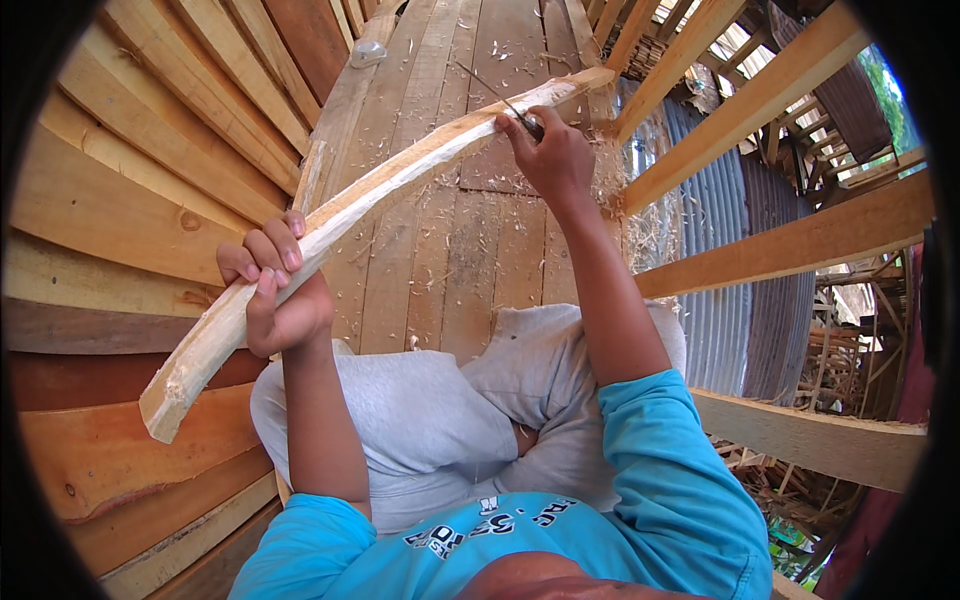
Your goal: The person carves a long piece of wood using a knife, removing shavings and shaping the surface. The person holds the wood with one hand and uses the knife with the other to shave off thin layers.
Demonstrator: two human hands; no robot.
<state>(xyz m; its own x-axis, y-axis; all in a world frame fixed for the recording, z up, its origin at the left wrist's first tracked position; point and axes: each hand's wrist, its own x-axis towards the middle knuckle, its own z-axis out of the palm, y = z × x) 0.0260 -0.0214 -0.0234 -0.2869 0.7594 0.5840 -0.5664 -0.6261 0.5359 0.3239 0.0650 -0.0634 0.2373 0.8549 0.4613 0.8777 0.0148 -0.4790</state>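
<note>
A long pale wooden pole (400, 182), roughly hewn with flat faces, slants from near my left side up to the far right. My left hand (285, 275) is wrapped round it toward its thick near end. The far end lies close to the base of the railing. In my right hand (553, 160) is a knife (492, 92), its thin dark blade crossing over the pole and pointing up and to the left. Most of its handle is hidden in my closed fingers. My right thumb and fingertips are at the pole's surface.
Curled shavings (430, 265) litter the plank floor (470, 240). A plank wall (120, 200) stands at the left, a slatted wooden railing (780, 245) at the right, with corrugated metal sheets (715, 240) beyond it. A clear plastic container (368, 53) sits at the far left of the floor.
</note>
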